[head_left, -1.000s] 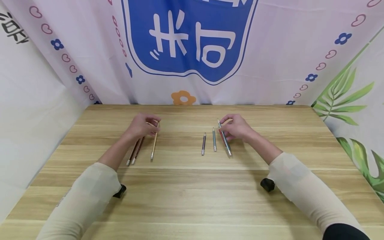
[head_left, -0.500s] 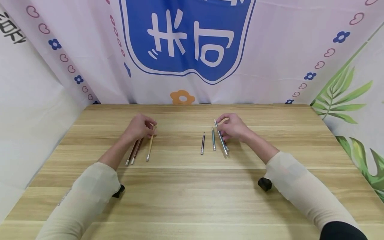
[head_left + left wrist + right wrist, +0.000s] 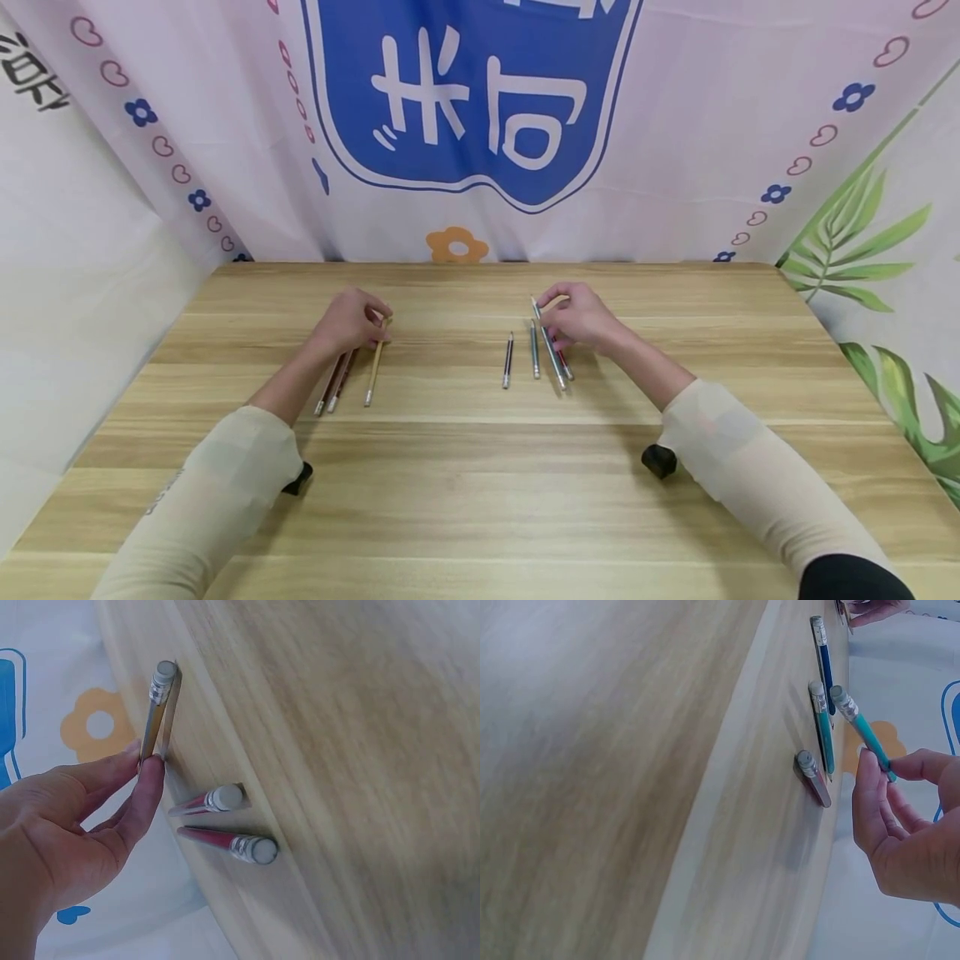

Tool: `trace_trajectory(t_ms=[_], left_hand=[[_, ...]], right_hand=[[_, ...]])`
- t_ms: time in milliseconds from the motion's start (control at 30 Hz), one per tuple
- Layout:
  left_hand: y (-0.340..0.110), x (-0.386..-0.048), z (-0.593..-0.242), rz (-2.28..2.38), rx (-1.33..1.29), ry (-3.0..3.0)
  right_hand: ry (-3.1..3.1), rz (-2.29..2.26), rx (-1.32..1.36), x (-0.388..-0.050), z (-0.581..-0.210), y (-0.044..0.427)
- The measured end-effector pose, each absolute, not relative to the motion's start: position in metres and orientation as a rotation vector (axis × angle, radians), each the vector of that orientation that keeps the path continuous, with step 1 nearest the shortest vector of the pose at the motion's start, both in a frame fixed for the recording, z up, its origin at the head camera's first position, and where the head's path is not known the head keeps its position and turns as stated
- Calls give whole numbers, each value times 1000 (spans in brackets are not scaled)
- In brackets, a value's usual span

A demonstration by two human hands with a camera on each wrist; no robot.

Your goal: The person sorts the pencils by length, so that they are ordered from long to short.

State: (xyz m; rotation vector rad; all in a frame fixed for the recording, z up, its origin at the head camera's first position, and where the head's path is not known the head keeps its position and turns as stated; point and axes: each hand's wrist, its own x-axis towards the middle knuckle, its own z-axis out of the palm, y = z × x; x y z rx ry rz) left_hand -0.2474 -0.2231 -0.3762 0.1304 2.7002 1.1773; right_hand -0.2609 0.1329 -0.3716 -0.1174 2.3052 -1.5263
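Between thumb and fingertips my left hand (image 3: 354,319) (image 3: 82,817) pinches a yellow pencil (image 3: 374,372) (image 3: 154,720), its eraser end toward me. Two dark red pencils (image 3: 342,380) (image 3: 206,837) lie side by side under and beside that hand. My right hand (image 3: 577,317) (image 3: 907,832) pinches a teal pencil (image 3: 553,358) (image 3: 870,739) near its pointed end. Just right of it a red pencil (image 3: 565,363) (image 3: 814,781) lies on the table. Left of it lie another teal pencil (image 3: 535,350) (image 3: 823,727) and a dark blue pencil (image 3: 507,360) (image 3: 826,667).
The wooden table (image 3: 465,483) reaches back to a printed curtain (image 3: 675,167) with a blue emblem. White cloth (image 3: 90,233) hangs on the left, and a leaf-patterned cloth (image 3: 870,267) on the right.
My left hand has shifted the yellow pencil slightly left. The right hand has moved a little left with its teal pencil, and the red pencil now shows apart on its right.
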Motion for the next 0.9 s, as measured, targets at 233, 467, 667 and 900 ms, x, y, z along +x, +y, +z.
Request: trace_trajectory(t_ms=[233, 467, 667, 900], left_hand=[[-223, -246, -375, 1143, 111, 2695], [-223, -245, -373, 1124, 109, 2685], [-224, -243, -374, 1158, 113, 2662], [-227, -245, -376, 1223, 88, 2656]], right_hand=[[2314, -1516, -123, -260, -370, 130], [2302, -1526, -133, -260, -370, 129], [2299, -1531, -150, -260, -371, 128], [2281, -1540, -146, -260, -371, 125]])
